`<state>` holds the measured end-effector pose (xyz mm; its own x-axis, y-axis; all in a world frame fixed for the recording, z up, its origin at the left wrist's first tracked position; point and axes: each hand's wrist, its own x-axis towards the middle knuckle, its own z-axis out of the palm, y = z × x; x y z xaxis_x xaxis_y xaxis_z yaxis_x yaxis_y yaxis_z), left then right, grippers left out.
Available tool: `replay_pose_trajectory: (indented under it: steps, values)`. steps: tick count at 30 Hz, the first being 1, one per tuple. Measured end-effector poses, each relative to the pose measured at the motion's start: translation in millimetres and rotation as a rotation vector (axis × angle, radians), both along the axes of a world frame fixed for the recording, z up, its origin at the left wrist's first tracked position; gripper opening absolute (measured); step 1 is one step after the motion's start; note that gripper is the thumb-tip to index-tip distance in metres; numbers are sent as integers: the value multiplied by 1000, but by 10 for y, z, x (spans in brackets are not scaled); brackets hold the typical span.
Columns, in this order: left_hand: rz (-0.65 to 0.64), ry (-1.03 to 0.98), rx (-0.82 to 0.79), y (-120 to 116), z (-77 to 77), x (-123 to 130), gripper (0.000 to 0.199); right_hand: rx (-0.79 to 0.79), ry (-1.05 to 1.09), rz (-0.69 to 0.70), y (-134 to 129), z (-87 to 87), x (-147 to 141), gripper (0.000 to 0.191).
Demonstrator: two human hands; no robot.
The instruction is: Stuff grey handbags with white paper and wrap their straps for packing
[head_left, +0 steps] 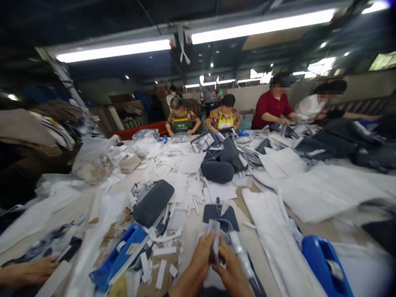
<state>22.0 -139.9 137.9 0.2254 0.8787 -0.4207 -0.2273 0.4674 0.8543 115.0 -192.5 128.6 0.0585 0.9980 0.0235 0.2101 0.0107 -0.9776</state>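
My left hand (pixel 198 255) and my right hand (pixel 230 268) are close together at the bottom centre of the view. Both grip a strap wrapped in clear plastic (pixel 236 245), which runs down towards my right hand and beyond it. Just above my fingers lies a dark grey flap (pixel 221 217) with a small metal buckle (pixel 218 205). It seems joined to the strap, but my fingers hide the join. A dark grey padded bag (pixel 152 202) lies to the left of my hands, and a blue tape dispenser (pixel 119 255) sits nearer my left hand.
The long table (pixel 192 231) is strewn with white sheets, cardboard scraps and strips. A second blue dispenser (pixel 324 264) sits at lower right. A co-worker's hand (pixel 27 270) reaches in at lower left. Several people (pixel 272 107) work across the table, with stacked bags (pixel 219 161) between us.
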Motion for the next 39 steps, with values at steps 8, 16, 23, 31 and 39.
replay_pose_trajectory:
  steps: [8, 16, 23, 31, 39]
  values:
    - [-144, -105, -181, 151, -106, -55, 62, 80, 2, 26, 80, -73, 47, 13]
    - [-94, -6, -170, 240, -364, -38, 61, -191, 218, -43, 188, -280, 8, 11]
    - [-70, 45, -183, 315, -548, -37, 54, -212, -56, -21, 185, -450, 22, 21]
    - [-112, -127, -539, 405, -695, -50, 55, -121, 11, 59, 195, -545, 43, 21]
    - [30, 77, -260, 287, -909, 42, 51, -647, 163, 12, 342, -447, 94, 6]
